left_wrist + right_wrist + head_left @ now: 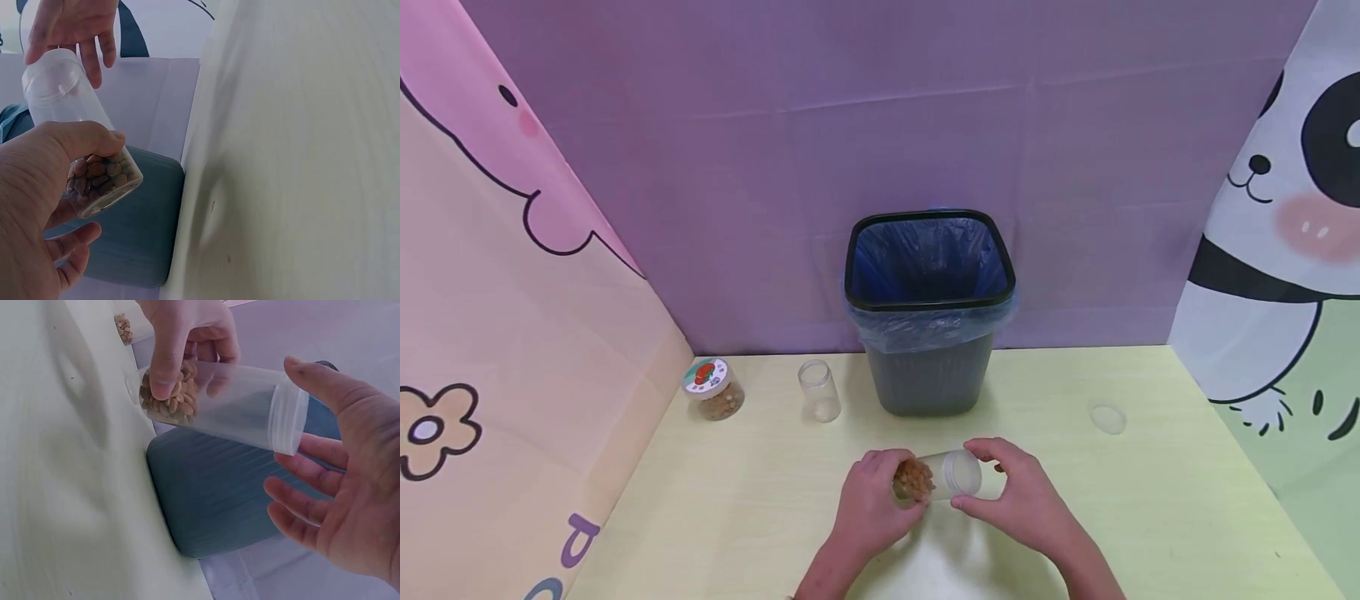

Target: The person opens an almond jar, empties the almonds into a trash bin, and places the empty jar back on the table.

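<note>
A clear plastic jar [938,469] lies tilted on its side above the table, with small brown nut-like pieces [175,399] gathered at its bottom end. My left hand [874,500] grips that bottom end, its thumb [94,139] pressed along the side. At the other end is a translucent screw lid [289,419]. My right hand [1018,500] holds the lid between thumb and index finger at its rim, while the other fingers spread loosely away from it in the right wrist view.
Behind the hands stands a grey bin [931,367] with a blue liner [928,258]. Left of it are a clear jar [818,392] and a jar of brown pieces with a printed lid [707,379]. A clear round disc [1107,417] lies on the table's right.
</note>
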{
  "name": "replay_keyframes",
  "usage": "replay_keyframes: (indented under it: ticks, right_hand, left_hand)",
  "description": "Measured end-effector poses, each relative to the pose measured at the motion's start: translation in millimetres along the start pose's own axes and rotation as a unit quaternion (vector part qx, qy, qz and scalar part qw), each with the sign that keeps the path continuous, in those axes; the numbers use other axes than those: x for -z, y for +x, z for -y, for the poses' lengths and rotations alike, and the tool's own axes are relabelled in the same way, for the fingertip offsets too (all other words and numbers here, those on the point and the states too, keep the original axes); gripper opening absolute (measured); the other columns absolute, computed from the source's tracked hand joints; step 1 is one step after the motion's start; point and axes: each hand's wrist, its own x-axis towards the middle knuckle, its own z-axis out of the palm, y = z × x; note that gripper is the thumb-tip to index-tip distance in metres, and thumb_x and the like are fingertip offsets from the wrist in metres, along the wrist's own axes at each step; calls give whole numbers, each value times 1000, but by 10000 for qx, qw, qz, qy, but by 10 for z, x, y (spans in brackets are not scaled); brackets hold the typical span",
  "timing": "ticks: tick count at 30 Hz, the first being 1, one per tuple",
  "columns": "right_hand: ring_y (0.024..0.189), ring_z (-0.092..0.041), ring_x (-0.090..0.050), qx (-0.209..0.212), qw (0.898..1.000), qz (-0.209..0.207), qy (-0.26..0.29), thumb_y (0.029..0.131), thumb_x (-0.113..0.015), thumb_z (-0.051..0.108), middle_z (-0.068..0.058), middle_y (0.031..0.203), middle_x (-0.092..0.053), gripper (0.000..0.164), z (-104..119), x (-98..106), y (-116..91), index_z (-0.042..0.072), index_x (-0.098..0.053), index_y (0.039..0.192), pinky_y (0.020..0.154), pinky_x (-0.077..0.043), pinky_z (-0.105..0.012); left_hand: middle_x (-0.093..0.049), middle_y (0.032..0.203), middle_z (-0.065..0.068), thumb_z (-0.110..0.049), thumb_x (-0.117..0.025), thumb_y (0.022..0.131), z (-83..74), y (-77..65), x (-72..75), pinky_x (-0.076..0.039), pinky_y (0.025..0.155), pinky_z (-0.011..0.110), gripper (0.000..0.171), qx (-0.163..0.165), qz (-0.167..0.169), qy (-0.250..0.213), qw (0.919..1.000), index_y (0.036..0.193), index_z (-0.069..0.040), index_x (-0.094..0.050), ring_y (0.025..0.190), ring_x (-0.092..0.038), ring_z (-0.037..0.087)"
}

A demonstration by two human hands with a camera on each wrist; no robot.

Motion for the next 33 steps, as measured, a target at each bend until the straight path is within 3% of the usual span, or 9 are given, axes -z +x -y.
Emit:
replay_keyframes:
  ticks: [7,15,23,27,33]
  right_hand:
    - [92,-4,-59,161,9993,-291,-183,67,-90,31,18,99,-63,49,-8,-23,13,19,-66,109,77,-50,-36]
    - [84,-5,-59,333,9976,-604,109,69,-89,24,15,93,-63,45,-1,-5,-8,20,-67,108,72,-50,-29]
    - [85,-11,-61,483,9943,-768,557,69,-89,15,9,95,-64,48,55,19,5,16,-66,111,70,-53,-31]
    - [91,-13,-61,274,9945,-700,723,69,-88,11,8,100,-64,53,74,17,23,14,-64,117,70,-53,-32]
    - [88,-8,-59,-322,9967,-666,345,72,-87,25,14,93,-63,47,52,-41,29,20,-64,113,70,-50,-29]
  left_hand:
    - [-65,95,-8,-33,-88,60,-5,-10,-42,-50,75,35,56,-158,-24,-38,9999,107,-18,-62,90,-58,13]
    - [-65,103,-7,-34,-87,64,-20,-44,-53,-49,81,32,60,-319,-122,-222,9992,114,-15,-61,98,-55,14]
    - [-66,113,-5,-39,-87,66,45,1,18,-49,87,35,66,-352,74,-275,9990,122,-14,-63,105,-58,14]
    - [-66,111,-7,-40,-87,66,86,38,90,-49,85,34,63,-443,-10,-201,9988,119,-14,-65,101,-59,12]
    - [-67,109,-10,-41,-88,65,123,50,138,-48,79,33,61,-522,-289,-66,9982,116,-16,-67,99,-59,10]
